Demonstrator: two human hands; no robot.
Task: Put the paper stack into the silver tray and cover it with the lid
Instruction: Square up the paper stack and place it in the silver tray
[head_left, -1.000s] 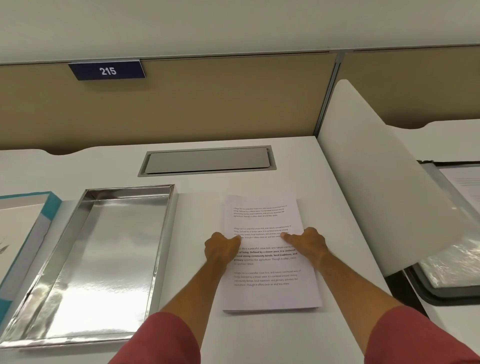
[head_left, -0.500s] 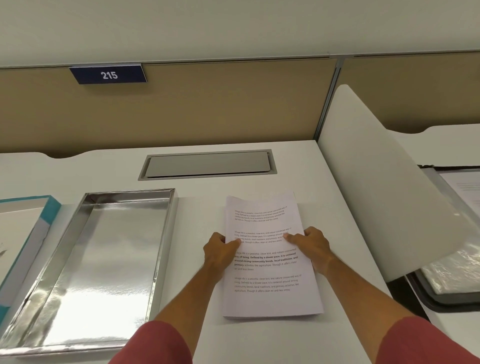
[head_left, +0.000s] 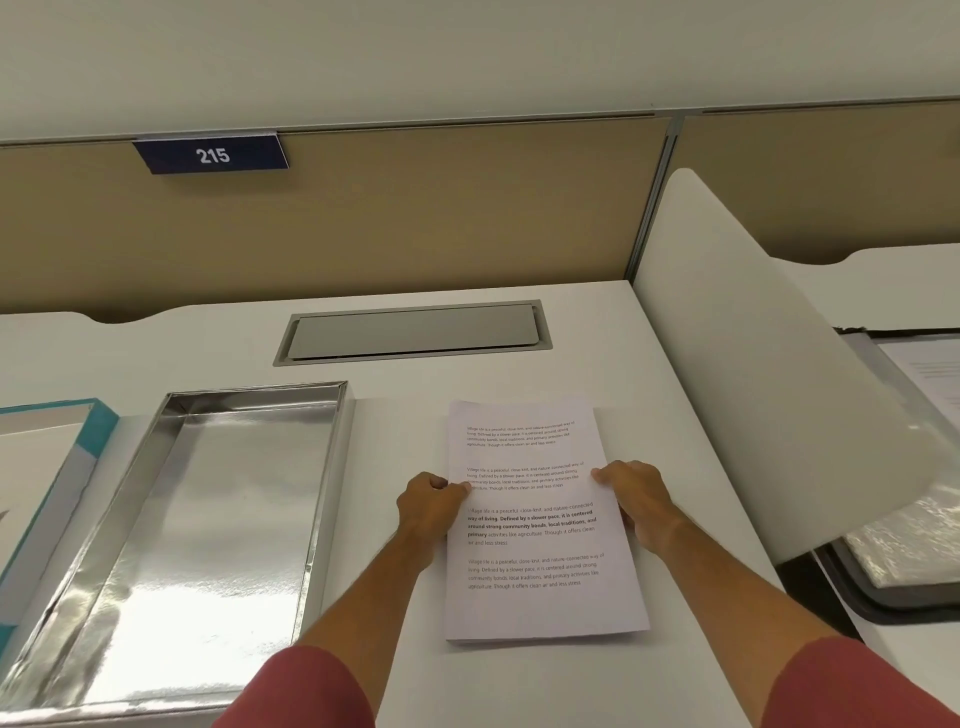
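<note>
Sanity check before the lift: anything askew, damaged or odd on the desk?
Nothing damaged or spilled. The paper stack lies slightly skewed to the desk edge, with the left hand and right hand gripping its long edges. The silver tray sits empty to its left.

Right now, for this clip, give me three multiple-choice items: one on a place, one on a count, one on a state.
1. Where does the paper stack lie relative to the silver tray?
A. inside it
B. on the desk to its right
C. on top of its rim

2. How many hands are on the stack?
A. none
B. one
C. two

3. What is in the tray?
A. nothing
B. paper
C. a lid

Answers:
1 B, the stack lies on the white desk, apart from the tray.
2 C, the left hand and the right hand hold its side edges.
3 A, its shiny floor is bare.
</note>
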